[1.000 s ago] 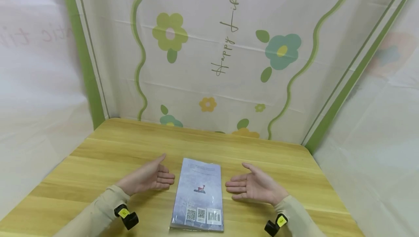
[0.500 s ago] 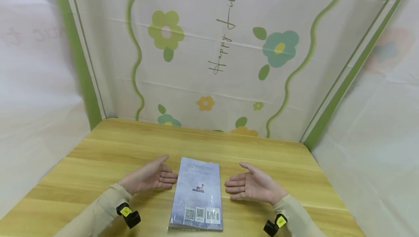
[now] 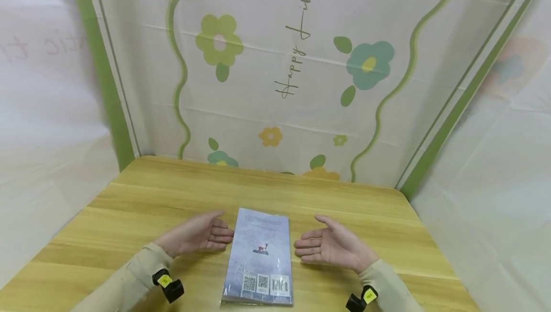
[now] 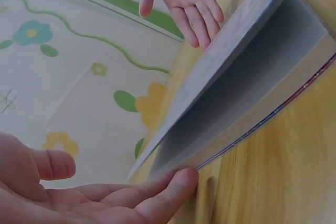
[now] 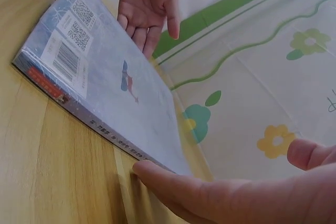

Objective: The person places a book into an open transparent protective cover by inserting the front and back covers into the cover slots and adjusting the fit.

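A pale blue book point(image 3: 260, 254) lies flat on the wooden table, back cover up, with a small red animal picture, QR codes and a barcode. My left hand point(image 3: 198, 233) is at the book's left side, palm inward, fingers extended. The left wrist view shows its fingertips point(image 4: 185, 178) by the page edge, where the cover gapes from the pages; contact is hard to tell. Across from it, my right hand point(image 3: 337, 246) holds nothing, fingers straight. In the right wrist view, its fingertip point(image 5: 140, 166) is close to the book's spine point(image 5: 97, 124); touching cannot be judged.
The wooden table point(image 3: 172, 183) ends at a white curtain point(image 3: 258, 77) printed with flowers. More white sheeting point(image 3: 503, 173) hangs along the right side. Each wrist carries a small black camera, the left camera point(image 3: 169, 285) and the right camera point(image 3: 362, 297).
My left hand has come slightly right, up to the book's edge, and its thumb has lowered. My right hand has edged a little left. The book stays on the table.
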Demonstrator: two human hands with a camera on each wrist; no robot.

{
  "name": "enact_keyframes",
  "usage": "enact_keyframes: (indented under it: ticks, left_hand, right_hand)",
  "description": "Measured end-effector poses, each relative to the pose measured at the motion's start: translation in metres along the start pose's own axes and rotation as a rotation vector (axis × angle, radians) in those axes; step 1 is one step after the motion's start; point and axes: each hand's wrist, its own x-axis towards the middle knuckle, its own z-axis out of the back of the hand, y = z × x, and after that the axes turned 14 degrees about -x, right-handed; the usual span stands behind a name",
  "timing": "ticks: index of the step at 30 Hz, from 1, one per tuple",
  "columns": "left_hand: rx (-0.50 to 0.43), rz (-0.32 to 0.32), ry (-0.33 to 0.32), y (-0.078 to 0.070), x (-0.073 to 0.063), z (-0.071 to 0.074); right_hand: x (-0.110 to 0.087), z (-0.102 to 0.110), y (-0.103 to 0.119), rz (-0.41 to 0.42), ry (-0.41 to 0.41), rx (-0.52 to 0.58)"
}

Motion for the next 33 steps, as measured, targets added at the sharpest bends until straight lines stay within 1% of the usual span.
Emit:
enact_keyframes:
  ticks: [3, 7, 10, 15, 19, 25, 33]
  left_hand:
    - [0.022, -0.002, -0.016, 0.000, 0.001, -0.002]
    - [0.016, -0.001, -0.034, 0.000, 0.002, -0.003]
    - [-0.006, 0.001, -0.067, 0.000, 0.004, -0.003]
    - [-0.054, -0.005, -0.154, 0.003, 0.006, -0.006]
    - [-0.085, -0.017, -0.199, 0.006, 0.006, -0.011]
    - [-0.112, -0.029, -0.226, 0.007, 0.006, -0.017]
    - [-0.131, -0.024, -0.257, 0.005, 0.008, -0.017]
  right_hand:
    - [0.001, -0.002, 0.000, 0.004, 0.018, 0.011]
    - [0.005, -0.004, 0.000, 0.001, 0.037, 0.021]
    - [0.009, -0.005, -0.001, 0.004, 0.018, 0.017]
    - [0.014, -0.004, -0.003, 0.000, -0.026, 0.026]
    - [0.017, -0.004, -0.007, -0.006, -0.048, 0.042]
    - [0.019, -0.003, -0.008, -0.006, -0.061, 0.049]
    - [0.021, -0.005, -0.006, -0.013, -0.065, 0.045]
